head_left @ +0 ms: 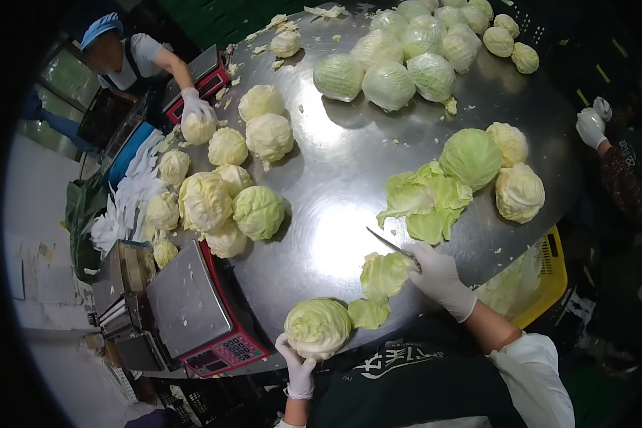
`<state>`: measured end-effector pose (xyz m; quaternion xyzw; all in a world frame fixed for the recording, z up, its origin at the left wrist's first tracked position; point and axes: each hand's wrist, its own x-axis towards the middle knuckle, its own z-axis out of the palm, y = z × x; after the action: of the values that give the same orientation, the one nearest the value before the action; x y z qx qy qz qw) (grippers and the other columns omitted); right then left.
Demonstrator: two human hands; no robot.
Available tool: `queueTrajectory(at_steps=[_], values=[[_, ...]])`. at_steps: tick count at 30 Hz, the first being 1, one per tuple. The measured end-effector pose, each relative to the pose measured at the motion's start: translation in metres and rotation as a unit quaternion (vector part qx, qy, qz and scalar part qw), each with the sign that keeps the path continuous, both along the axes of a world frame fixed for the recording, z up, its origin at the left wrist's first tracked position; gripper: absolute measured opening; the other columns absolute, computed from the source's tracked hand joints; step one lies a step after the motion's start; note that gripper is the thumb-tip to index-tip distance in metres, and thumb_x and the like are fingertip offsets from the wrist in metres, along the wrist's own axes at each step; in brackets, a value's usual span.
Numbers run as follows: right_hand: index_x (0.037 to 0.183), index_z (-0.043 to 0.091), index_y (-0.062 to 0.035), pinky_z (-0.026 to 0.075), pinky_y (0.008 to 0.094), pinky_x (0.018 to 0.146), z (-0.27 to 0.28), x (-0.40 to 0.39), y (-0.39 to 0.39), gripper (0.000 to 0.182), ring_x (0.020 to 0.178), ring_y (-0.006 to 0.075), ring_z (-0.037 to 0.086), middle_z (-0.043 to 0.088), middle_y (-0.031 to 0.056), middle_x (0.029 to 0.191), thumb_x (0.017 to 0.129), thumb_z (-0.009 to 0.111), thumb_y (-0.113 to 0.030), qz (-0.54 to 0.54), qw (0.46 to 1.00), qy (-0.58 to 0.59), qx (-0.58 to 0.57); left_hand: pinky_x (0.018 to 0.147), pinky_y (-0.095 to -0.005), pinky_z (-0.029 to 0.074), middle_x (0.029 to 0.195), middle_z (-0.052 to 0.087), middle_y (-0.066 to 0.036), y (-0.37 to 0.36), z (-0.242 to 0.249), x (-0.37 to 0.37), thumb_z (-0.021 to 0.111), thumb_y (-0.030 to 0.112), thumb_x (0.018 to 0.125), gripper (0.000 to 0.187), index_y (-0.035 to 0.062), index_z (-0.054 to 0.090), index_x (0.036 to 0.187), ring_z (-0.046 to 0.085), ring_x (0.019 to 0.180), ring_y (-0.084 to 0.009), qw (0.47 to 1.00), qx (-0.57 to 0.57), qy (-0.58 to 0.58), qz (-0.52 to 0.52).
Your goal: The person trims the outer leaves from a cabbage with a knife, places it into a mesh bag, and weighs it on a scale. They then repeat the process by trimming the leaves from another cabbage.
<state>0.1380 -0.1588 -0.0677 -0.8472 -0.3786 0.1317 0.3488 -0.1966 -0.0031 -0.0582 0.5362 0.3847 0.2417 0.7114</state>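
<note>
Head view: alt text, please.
Gloved left hand holds a cabbage at a metal table; gloved right hand holds a knife beside loose leaves. Around them: more cabbages, some wrapped, red-edged scales and two co-workers.

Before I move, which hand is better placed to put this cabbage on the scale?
Probably your left hand: it holds the cabbage, close to the red scale. Your right hand is farther away and has the knife.
</note>
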Motion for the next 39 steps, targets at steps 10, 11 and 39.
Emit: queueTrajectory(at_steps=[10, 11, 39], values=[[0.14, 0.057, -0.0045, 0.053, 0.0385, 0.093, 0.008, -0.054, 0.034, 0.08, 0.108, 0.0303, 0.067, 0.065, 0.0157, 0.125, 0.078, 0.086, -0.046, 0.218, 0.956, 0.156, 0.117, 0.119, -0.0563, 0.04, 0.156, 0.041, -0.017, -0.013, 0.001, 0.053, 0.077, 0.029, 0.084, 0.093, 0.0107, 0.024, 0.159, 0.045, 0.143, -0.0377, 0.944, -0.256, -0.199, 0.066], [0.138, 0.059, -0.003, 0.053, 0.0375, 0.091, 0.016, -0.046, 0.031, 0.077, 0.107, 0.0289, 0.066, 0.065, 0.0157, 0.123, 0.077, 0.088, -0.041, 0.227, 0.946, 0.213, 0.084, 0.12, -0.0558, 0.039, 0.157, 0.041, -0.017, -0.016, -0.005, 0.059, 0.077, 0.029, 0.084, 0.092, 0.0093, 0.026, 0.159, 0.045, 0.144, -0.0364, 0.924, -0.306, -0.223, 0.054], [0.126, 0.069, -0.0091, 0.054, 0.0336, 0.072, 0.02, -0.038, 0.016, 0.05, 0.078, 0.0217, 0.067, 0.068, 0.0094, 0.094, 0.081, 0.081, -0.027, 0.191, 0.966, 0.136, 0.107, 0.116, -0.0429, 0.039, 0.15, 0.039, -0.016, 0.017, 0.014, 0.096, 0.091, 0.031, 0.073, 0.115, 0.0048, 0.017, 0.158, 0.044, 0.139, -0.0289, 0.994, 0.002, -0.037, -0.104]])
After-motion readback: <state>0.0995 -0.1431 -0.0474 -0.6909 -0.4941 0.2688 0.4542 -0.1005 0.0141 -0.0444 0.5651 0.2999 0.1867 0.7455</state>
